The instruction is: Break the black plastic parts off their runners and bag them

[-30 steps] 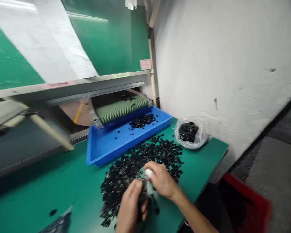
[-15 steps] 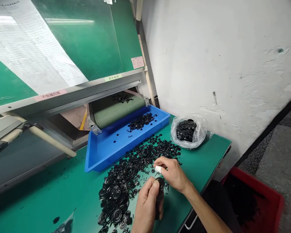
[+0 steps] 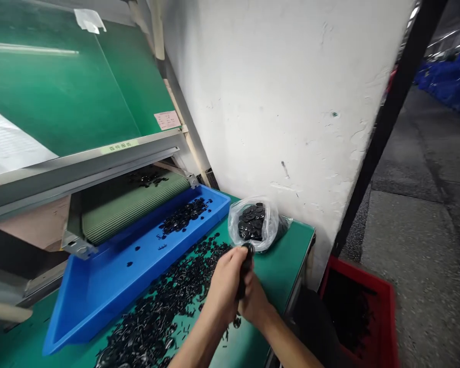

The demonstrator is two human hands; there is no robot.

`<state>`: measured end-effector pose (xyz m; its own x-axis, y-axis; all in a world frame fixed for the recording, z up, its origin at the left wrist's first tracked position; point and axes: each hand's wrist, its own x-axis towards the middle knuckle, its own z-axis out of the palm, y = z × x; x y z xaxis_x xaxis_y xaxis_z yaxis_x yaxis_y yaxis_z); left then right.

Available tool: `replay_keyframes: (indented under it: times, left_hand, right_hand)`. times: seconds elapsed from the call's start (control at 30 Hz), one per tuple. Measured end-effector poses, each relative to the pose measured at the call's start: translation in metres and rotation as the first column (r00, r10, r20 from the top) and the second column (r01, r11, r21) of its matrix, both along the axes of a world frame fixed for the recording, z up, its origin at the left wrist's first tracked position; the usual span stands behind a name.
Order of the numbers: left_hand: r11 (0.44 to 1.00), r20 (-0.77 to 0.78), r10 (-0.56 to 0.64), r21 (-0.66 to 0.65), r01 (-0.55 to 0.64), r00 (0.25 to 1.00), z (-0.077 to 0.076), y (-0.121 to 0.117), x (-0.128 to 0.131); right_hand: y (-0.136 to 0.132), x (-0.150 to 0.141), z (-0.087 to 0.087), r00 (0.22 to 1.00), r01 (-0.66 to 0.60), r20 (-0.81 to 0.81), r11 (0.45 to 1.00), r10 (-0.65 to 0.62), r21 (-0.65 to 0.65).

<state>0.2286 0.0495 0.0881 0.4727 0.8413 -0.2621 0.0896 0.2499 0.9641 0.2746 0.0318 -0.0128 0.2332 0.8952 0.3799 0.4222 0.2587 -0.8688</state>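
My left hand [image 3: 223, 287] is closed around a stack of black plastic discs [image 3: 245, 268] and holds it up just short of the clear plastic bag [image 3: 270, 230], which has more black discs in it. Mostly hidden behind the left one, my right hand [image 3: 256, 306] sits low and seems to support the stack from below; its fingers do not show. A heap of loose black discs [image 3: 164, 312] lies on the green table [image 3: 287, 260] left of both hands.
A blue tray [image 3: 99, 291] with some black parts stands under the ribbed conveyor roller [image 3: 134, 204]. A white wall rises behind the bag. On the floor at the right sits a red crate [image 3: 383, 317]. The table edge runs close to the bag.
The view has swung right. Both hands have moved from the heap toward the bag, the left one carrying the stack of discs. The right hand has slipped behind the left.
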Motion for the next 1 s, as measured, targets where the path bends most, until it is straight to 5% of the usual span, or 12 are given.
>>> replay_keyframes:
  times: [0.27, 0.57, 0.77, 0.9, 1.0]
  left_hand:
    - [0.962, -0.169, 0.028, 0.271, 0.019, 0.985, -0.013, 0.087, 0.100]
    - [0.752, -0.329, -0.034, 0.613, 0.241, 0.944, -0.004, 0.122, 0.116]
    - [0.614, -0.301, -0.011, 0.750, 0.244, 0.953, 0.000, 0.096, 0.064]
    - [0.581, -0.253, 0.083, 0.798, 0.159, 0.964, -0.004, 0.036, -0.019]
    - [0.601, -0.245, 0.157, 0.793, 0.104, 0.957, -0.024, -0.023, -0.083]
  right_hand:
    - [0.004, -0.001, -0.002, 0.964, 0.073, 0.260, 0.996, -0.058, -0.048]
    - [0.003, 0.001, -0.002, 0.937, 0.105, 0.337, 0.994, -0.086, -0.037]
    - [0.001, 0.006, -0.007, 0.949, 0.109, 0.286, 0.989, -0.135, 0.104]
    - [-0.002, 0.010, -0.018, 0.963, 0.085, 0.236, 0.980, -0.127, 0.182]
    - [0.001, 0.011, -0.026, 0.969, 0.026, 0.236, 0.983, -0.069, 0.183]
